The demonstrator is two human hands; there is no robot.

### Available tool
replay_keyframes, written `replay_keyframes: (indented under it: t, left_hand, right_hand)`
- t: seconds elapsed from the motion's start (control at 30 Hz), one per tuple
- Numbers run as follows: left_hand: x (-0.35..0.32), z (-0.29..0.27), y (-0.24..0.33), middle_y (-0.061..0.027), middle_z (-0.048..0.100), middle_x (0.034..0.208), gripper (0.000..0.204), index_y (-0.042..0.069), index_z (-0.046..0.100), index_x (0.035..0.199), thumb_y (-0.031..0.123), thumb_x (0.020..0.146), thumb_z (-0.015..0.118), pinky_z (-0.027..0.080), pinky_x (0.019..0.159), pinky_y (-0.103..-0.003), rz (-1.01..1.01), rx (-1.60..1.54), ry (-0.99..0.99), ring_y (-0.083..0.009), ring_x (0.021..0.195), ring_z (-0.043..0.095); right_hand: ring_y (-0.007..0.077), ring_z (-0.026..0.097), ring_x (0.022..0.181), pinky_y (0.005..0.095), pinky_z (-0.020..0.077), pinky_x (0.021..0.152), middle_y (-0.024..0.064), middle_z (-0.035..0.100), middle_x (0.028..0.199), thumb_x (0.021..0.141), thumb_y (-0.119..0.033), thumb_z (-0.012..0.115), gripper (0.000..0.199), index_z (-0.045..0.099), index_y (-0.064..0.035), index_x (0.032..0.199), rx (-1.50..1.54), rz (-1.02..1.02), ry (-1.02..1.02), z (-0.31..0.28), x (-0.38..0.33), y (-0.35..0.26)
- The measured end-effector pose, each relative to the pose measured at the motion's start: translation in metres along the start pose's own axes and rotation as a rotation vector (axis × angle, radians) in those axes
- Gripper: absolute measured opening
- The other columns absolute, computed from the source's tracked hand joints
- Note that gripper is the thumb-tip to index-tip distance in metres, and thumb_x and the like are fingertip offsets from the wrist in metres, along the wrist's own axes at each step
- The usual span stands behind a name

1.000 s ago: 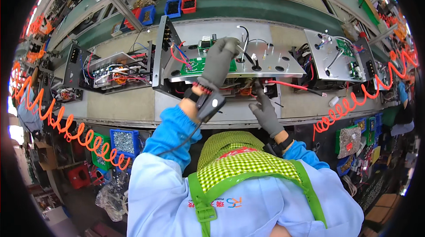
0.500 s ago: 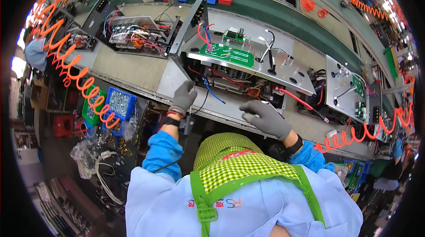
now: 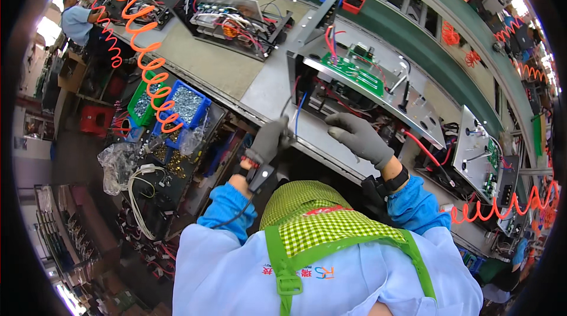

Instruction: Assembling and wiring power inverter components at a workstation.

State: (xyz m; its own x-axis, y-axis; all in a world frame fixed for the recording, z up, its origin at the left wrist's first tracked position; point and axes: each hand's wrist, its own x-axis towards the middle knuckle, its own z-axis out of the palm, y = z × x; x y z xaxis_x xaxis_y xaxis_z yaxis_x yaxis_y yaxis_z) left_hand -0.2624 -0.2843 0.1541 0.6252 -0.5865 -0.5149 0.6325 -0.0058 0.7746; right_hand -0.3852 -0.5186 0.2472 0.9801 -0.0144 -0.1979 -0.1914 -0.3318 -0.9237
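Observation:
My left hand (image 3: 267,142), in a grey glove, is at the front edge of the bench with its fingers drawn together, blurred by motion. A thin black wire (image 3: 287,106) runs from the chassis into its fingertips. Just right of it, a blue wire (image 3: 300,116) hangs loose from the chassis. My right hand (image 3: 361,140), also gloved in grey, hovers before the chassis with fingers stretched leftward and nothing in them. The open metal chassis (image 3: 407,116) carries a green circuit board (image 3: 353,72) on its raised plate, with wiring packed underneath.
Similar open units stand left (image 3: 227,23) and right (image 3: 479,146) on the bench. Orange coiled hoses (image 3: 143,50) hang at both sides. A blue bin of screws (image 3: 188,105) sits lower left, beside a green bin (image 3: 144,102). A person (image 3: 77,20) stands far left.
The view has swung, so the bench appears farther right. My left hand has come to the black wire's end. My right hand remains in front of the chassis, fingers still extended.

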Motion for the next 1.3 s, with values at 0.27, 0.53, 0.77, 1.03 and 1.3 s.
replay_keyframes:
  t: [0.27,0.53,0.77,1.03,1.3]
  left_hand:
    - [-0.074,-0.089,-0.079,-0.0115,0.068,0.084,0.04,0.001,0.064,0.098,0.038,0.098,0.05,0.05,0.062,-0.034,-0.066,0.723,-0.051,-0.0188,0.067,0.064]
    - [-0.055,-0.112,-0.08,-0.0229,0.045,0.141,0.045,0.009,0.054,0.135,0.028,0.094,0.053,0.045,0.099,-0.041,0.596,1.284,0.389,-0.0391,0.119,0.054]
    - [-0.095,-0.142,-0.028,-0.0161,0.068,0.101,0.038,0.009,0.06,0.124,0.034,0.096,0.054,0.051,0.078,-0.037,0.26,0.906,-0.002,-0.0302,0.089,0.067]
    - [-0.202,-0.129,0.161,-0.0182,0.065,0.081,0.021,0.006,0.063,0.101,0.024,0.09,0.061,0.05,0.066,-0.046,0.424,1.335,-0.134,-0.0385,0.076,0.064]
    - [-0.212,-0.127,0.279,-0.0171,0.059,0.123,0.046,0.003,0.058,0.127,0.022,0.087,0.066,0.046,0.094,-0.04,1.236,1.387,0.909,-0.0297,0.11,0.059]
  right_hand:
    - [0.0211,0.057,0.103,0.0342,0.0486,0.084,0.0179,0.055,0.129,0.085,-0.044,0.065,0.077,0.041,0.0026,0.142,0.111,0.373,0.243,0.113,0.102,0.071]
    - [0.0174,0.061,0.09,0.0319,0.0495,0.086,0.0087,0.064,0.101,0.094,-0.02,0.06,0.02,0.062,-0.0046,0.107,1.114,0.332,-0.243,0.176,0.121,0.048]
    - [0.0245,0.063,0.101,0.0359,0.0507,0.087,0.0148,0.066,0.107,0.094,-0.019,0.06,0.029,0.061,0.0007,0.115,-0.332,-0.335,-0.306,0.124,0.096,0.019]
    - [0.0358,0.052,0.117,0.0481,0.0384,0.1,0.0183,0.057,0.12,0.085,-0.038,0.066,0.06,0.047,-0.0025,0.13,-0.485,-0.816,-0.125,0.172,0.094,-0.159]
    - [0.0151,0.057,0.051,0.0316,0.0487,0.048,0.0102,0.062,0.08,0.1,-0.031,0.049,0.035,0.057,-0.0054,0.123,0.262,-0.307,-0.05,0.152,0.105,-0.179]
